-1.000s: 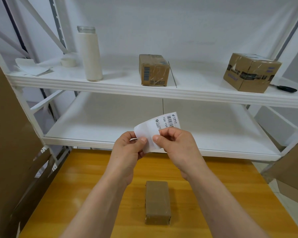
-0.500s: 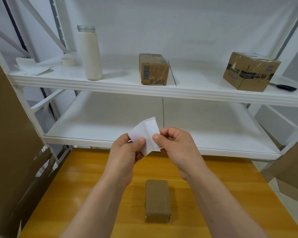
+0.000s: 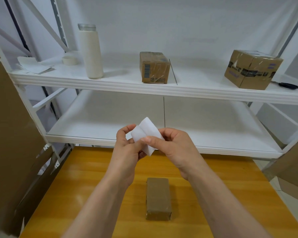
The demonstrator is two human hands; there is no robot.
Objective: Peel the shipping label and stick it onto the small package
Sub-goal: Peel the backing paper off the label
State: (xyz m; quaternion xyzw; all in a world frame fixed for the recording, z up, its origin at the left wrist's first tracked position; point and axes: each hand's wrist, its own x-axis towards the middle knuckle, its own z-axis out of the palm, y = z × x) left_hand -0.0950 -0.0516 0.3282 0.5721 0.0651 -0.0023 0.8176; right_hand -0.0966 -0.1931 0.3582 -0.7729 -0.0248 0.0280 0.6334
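A white shipping label point(image 3: 145, 134) is held up in front of the chest, above a yellow wooden table point(image 3: 86, 177), and is pinched from both sides. The left hand point(image 3: 127, 152) is closed on its left edge, and the right hand point(image 3: 175, 150) is closed on its right edge with the thumb pressed across the front. Only the blank white side of the label is seen, and a soft fold runs down its middle; whether the backing has begun to separate cannot be told. The small package point(image 3: 158, 199), a brown rectangular parcel wrapped in tape, lies flat on the table below the hands, well apart from the label and untouched. The peeling appears to be the step in hand. It is judged best done by working one corner loose with a thumbnail, then drawing the backing away slowly at a low angle, so that the sticky face is not allowed to curl onto itself or onto the fingers. The package's broad top face is left ready for the label.
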